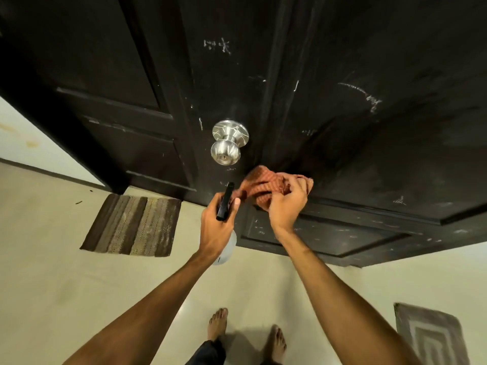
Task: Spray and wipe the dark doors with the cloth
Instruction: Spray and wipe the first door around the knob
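A: What have I got in hand?

B: My right hand (286, 204) grips the bunched orange cloth (266, 187) against the dark door (369, 143), just above the lower panel's top edge, right of the knob (228, 142). My left hand (218, 222) is wrapped round the spray bottle (224, 204), nozzle aimed at the door

A: How do I wipe well?

B: I'd flatten the cloth, press evenly, and work outward toward the chalky marks (361, 94) above, spraying ahead of each pass
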The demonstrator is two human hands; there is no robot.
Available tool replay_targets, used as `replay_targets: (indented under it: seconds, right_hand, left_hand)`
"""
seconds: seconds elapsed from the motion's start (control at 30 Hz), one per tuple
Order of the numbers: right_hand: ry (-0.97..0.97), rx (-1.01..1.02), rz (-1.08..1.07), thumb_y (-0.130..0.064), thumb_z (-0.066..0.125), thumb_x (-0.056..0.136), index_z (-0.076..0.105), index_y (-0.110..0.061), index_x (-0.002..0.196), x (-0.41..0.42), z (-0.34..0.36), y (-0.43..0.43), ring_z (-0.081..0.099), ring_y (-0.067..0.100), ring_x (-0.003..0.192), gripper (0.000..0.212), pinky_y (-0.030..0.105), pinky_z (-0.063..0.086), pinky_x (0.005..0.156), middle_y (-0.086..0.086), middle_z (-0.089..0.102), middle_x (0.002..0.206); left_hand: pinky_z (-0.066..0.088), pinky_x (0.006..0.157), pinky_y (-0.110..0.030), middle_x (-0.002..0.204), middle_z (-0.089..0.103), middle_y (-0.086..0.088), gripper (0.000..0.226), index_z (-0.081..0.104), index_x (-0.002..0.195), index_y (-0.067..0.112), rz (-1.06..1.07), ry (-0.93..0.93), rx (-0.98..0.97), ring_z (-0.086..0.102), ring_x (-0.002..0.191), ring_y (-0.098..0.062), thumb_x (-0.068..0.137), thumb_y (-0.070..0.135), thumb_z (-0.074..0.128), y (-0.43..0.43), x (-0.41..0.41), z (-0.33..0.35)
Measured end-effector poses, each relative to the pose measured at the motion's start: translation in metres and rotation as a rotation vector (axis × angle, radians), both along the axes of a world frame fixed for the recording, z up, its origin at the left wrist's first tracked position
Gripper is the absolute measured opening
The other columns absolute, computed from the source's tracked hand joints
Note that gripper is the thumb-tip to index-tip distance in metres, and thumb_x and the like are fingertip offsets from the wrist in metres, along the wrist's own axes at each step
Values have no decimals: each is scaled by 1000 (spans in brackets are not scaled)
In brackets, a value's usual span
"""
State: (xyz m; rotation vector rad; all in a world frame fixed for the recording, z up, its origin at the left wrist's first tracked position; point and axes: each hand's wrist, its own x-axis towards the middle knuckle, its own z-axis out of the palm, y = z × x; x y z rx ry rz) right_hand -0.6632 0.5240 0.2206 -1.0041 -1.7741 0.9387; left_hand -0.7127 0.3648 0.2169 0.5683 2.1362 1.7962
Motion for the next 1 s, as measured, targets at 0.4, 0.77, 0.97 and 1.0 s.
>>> replay_targets:
  seconds: [0.4,0.77,0.97,1.0]
  right_hand:
    - [483,-1217,-97,6,55,96,59,-12,86,-86,19,-62,64,18,73,21,32,54,64,8,67,82]
    - [621,-1265,-324,7,48,97,58,-9,95,-68,28,-51,60,21,71,19,26,52,58,13,65,89]
    - [581,-1218,-222,-20,65,85,59,-21,95,-48,14,-45,65,30,99,13,46,54,99,14,66,107]
    - [565,-1259,-106,-34,65,77,57,-22,102,-43,1,-40,64,31,108,28,48,51,104,15,63,119]
  left_hand:
    - [64,75,-45,91,67,29,12,57,107,44,-2,19,-136,68,90,-2,99,38,64,-39,-40,-9]
    - [63,78,-29,85,69,30,17,59,114,29,-20,25,-176,67,92,10,99,26,66,-43,-29,-6]
    - [53,65,-9,81,64,15,13,59,109,19,-30,34,-188,65,81,11,100,26,65,-32,-23,6]
    - [52,64,-7,79,63,14,14,60,109,17,-49,52,-201,65,79,11,100,26,65,-31,-20,8]
